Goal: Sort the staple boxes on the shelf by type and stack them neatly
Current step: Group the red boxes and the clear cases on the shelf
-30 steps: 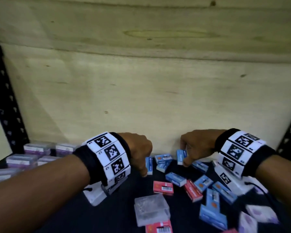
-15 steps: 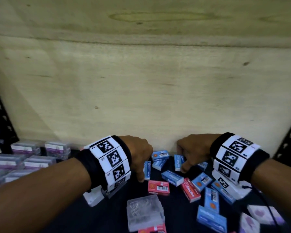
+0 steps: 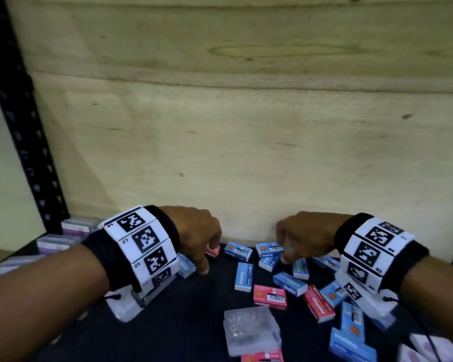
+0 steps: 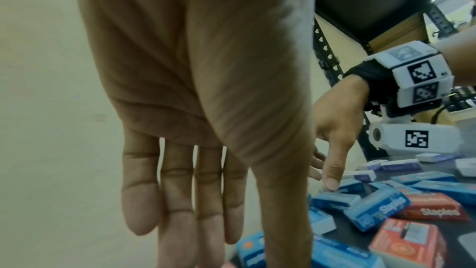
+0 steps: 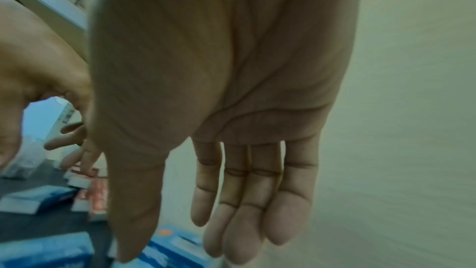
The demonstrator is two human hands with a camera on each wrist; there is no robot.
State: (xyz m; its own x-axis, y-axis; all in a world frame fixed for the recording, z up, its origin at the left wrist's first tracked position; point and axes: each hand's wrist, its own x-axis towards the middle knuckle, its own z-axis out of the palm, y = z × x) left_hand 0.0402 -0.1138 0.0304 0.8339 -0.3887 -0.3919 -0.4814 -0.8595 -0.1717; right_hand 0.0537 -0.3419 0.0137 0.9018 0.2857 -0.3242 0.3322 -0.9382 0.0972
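Both hands hang palm-down with straight, relaxed fingers, holding nothing: the left hand (image 3: 196, 239) over a blue staple box (image 3: 185, 265), the right hand (image 3: 302, 237) over scattered blue staple boxes (image 3: 289, 282) and red staple boxes (image 3: 270, 296) on the dark shelf (image 3: 188, 322). Purple-labelled boxes (image 3: 55, 242) sit grouped far left; a clear plastic case (image 3: 251, 330) lies nearer.

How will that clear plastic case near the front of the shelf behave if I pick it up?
The clear plastic case looks rigid and blocky, so it probably won't flex. Its smooth, glossy walls may be a bit slippery. It lies flat on the dark shelf, so it should slide rather than roll or tip. Its contents are blurred, so weight is uncertain.
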